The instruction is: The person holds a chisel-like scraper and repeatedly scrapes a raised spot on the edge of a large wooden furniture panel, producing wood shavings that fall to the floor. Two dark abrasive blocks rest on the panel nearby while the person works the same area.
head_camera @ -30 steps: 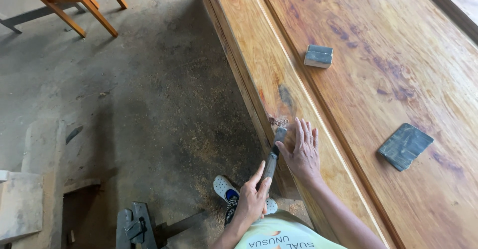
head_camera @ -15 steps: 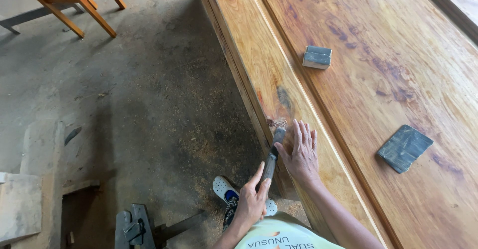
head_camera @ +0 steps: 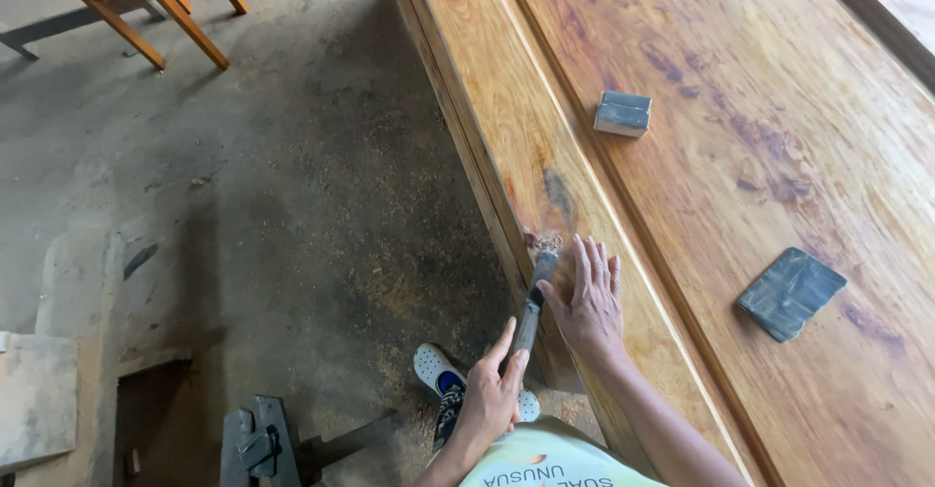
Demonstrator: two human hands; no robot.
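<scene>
- Far left, pale grey concrete slabs (head_camera: 58, 351) lie on the dusty concrete floor (head_camera: 292, 205), with a dark metal clamp-like tool (head_camera: 255, 440) at the bottom edge and an orange wooden chair (head_camera: 146, 0) in the top corner; the floor between them and the plank is open, strewn only with sawdust.
- The left hand (head_camera: 492, 394) is clenched round the handle of a narrow grey metal chisel (head_camera: 534, 302), low and just off the plank's near edge, above a white perforated clog (head_camera: 438, 370).
- The chisel slants up and to the right from that fist; its blade tip meets the rim of the long reddish-brown polished wooden plank (head_camera: 701, 156), where a small rough chipped patch shows (right at the edge, beside a dark stain).
- The right hand (head_camera: 587, 302) lies flat with fingers spread on the plank's raised border, its thumb side touching the blade; it grasps nothing, only presses and steadies.
- Further right, a small grey rectangular block (head_camera: 623, 113) sits on the inner groove line, well apart from both hands.
- A flat dark grey sanding pad (head_camera: 791, 292) rests on the broad plank face, near the right hand yet not touching it; bare wood surrounds it.
</scene>
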